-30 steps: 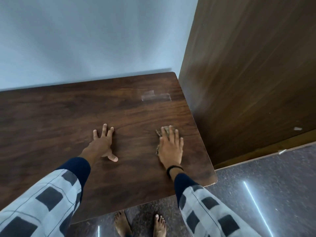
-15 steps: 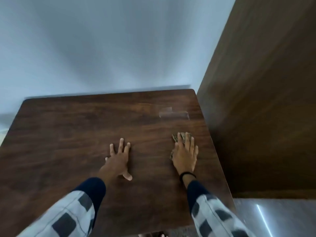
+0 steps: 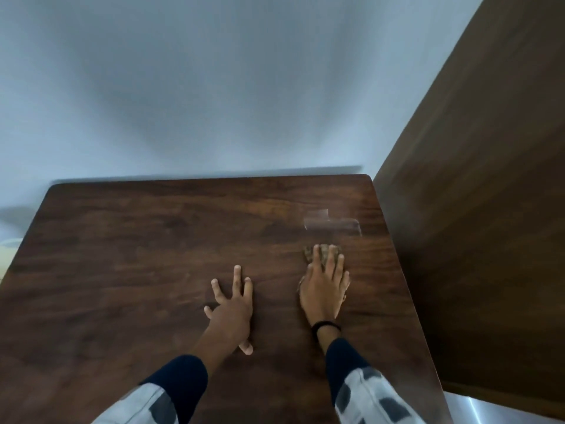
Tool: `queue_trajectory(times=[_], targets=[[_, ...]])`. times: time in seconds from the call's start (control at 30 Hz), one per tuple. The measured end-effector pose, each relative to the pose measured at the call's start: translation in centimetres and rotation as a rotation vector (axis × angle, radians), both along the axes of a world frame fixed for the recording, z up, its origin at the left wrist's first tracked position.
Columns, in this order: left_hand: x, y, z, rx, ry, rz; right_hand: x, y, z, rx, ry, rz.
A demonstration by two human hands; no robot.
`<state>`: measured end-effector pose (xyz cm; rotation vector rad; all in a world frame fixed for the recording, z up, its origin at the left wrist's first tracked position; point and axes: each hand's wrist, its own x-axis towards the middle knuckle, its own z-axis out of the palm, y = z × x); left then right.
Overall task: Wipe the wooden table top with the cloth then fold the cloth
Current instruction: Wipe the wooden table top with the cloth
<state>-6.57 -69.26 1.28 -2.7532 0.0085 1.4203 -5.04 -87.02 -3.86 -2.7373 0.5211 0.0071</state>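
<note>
The dark wooden table top (image 3: 137, 270) fills the lower part of the view. My right hand (image 3: 324, 286) lies flat on a small brownish cloth (image 3: 308, 251) near the table's right side. Only the cloth's far edge shows past my fingertips; the rest is hidden under my palm. My left hand (image 3: 230, 307) rests flat on the bare wood to the left, fingers spread, holding nothing.
A pale smudge or strip of tape (image 3: 331, 223) marks the wood just beyond the cloth. A tall dark wooden panel (image 3: 477, 209) stands close along the table's right edge. A pale wall (image 3: 214, 87) runs behind the table. Shiny floor (image 3: 489, 411) shows at bottom right.
The camera has tilted up, so the floor and feet have left the view. My right hand has slid the cloth a little farther from me, toward the smudge. My left hand stays planted.
</note>
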Motion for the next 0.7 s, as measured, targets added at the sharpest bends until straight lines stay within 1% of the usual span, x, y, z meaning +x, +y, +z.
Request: queue_trajectory(times=[0.07,0.17,0.2,0.27,0.37,0.4,0.43,0.5,0.57,0.6,0.63,0.7], targets=[[0.3,-0.3,-0.3,0.01,0.02,0.006,-0.6,2.1,-0.7,-0.005,0.008,0.118],[0.5,-0.2,-0.5,0.01,0.033,0.017,4.2,1.7,-0.5,-0.016,0.001,0.245],[0.4,-0.1,-0.5,0.007,0.03,0.017,6.1,0.9,-0.3,-0.037,0.008,0.239],[0.2,0.2,-0.4,-0.015,0.014,0.02,8.8,-1.3,0.2,-0.031,0.033,0.126],[0.1,0.3,-0.1,-0.043,0.017,0.037,9.0,-3.0,0.3,0.031,0.036,-0.077],[0.1,0.0,0.0,-0.037,0.034,0.045,8.3,-2.5,0.1,0.041,0.037,-0.1],[0.4,-0.1,0.1,-0.034,0.044,0.049,7.7,-1.3,0.1,0.027,0.029,-0.073],[0.7,-0.3,0.2,-0.031,0.055,0.037,7.1,1.1,-0.3,-0.007,0.025,0.087],[0.8,0.0,0.3,-0.039,0.04,0.018,8.8,2.0,0.0,-0.007,0.025,0.251],[0.6,0.2,0.3,-0.041,0.022,0.002,10.4,1.7,0.3,-0.013,0.031,0.286],[0.4,0.5,0.4,-0.04,-0.001,-0.02,12.0,1.0,0.6,-0.021,0.041,0.278],[0.0,1.0,0.4,-0.039,-0.054,-0.058,14.2,-0.8,1.0,0.007,0.068,0.152]])
